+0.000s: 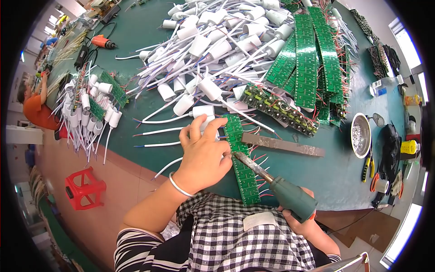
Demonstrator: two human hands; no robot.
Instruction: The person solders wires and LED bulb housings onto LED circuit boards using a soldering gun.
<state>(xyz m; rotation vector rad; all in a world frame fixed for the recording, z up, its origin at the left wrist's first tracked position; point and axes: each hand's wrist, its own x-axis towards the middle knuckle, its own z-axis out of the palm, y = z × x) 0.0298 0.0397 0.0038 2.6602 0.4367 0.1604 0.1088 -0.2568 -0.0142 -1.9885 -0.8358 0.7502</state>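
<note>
My left hand (204, 152) rests on the green table, its fingers closed on a white plastic housing (205, 119) with a white cable, pressed against a long green circuit board strip (242, 158). My right hand (302, 222) grips the green handle of a soldering iron (276, 183). The iron's metal tip touches the strip right beside my left thumb. Thin red wires stick out along the strip's right edge.
A big heap of white housings with cables (217, 41) fills the far table. Stacks of green board strips (308, 59) lie right of it. A flat metal bar (283, 145), a metal bowl (361, 135), pliers (366, 167), a red stool (84, 188) and another person (34, 106) are around.
</note>
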